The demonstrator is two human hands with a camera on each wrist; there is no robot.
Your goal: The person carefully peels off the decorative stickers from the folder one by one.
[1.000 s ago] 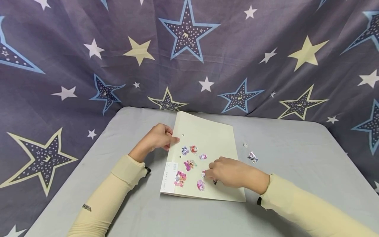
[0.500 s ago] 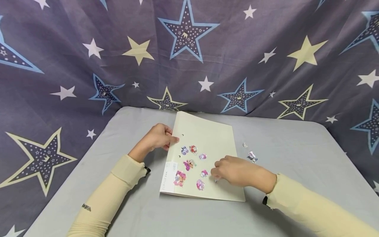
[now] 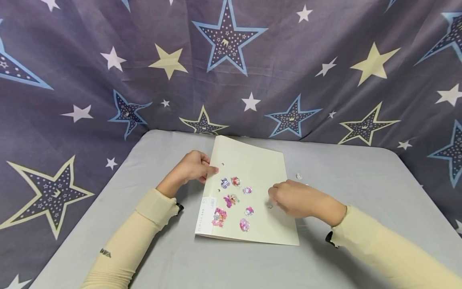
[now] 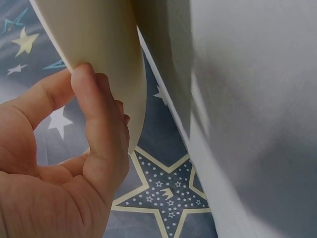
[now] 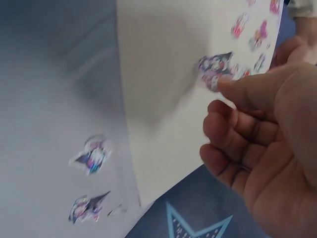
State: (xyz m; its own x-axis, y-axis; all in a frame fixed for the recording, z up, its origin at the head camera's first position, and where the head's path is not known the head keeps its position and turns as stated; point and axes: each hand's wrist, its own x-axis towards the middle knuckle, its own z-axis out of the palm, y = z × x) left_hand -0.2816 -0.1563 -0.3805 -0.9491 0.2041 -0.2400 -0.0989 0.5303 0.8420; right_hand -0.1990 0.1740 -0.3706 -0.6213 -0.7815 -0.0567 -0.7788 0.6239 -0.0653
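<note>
A cream clip file (image 3: 252,160) lies tilted on the covered table. My left hand (image 3: 193,165) pinches its left edge between thumb and fingers; the left wrist view has the cover's edge (image 4: 99,44) in that pinch. Over the right part of the file hovers my right hand (image 3: 301,198). It holds a small dark-and-pink cartoon sticker (image 5: 216,67) by thumb and fingertip, clearest in the right wrist view. Several shiny stickers sit on the cover, among them a pink one (image 3: 218,217) near the spine and a purple-pink one (image 3: 244,224) lower down.
Right of the file, loose stickers (image 5: 94,156) lie on the grey cloth (image 3: 361,200), one of them a clear, pale piece (image 3: 298,176). A white label (image 3: 205,216) wraps the file's lower left. A dark star-printed curtain (image 3: 252,80) stands behind the table.
My right hand has moved right and away from me, off the small pink sticker near the file's lower middle, carrying another sticker. My left hand stays on the file's edge.
</note>
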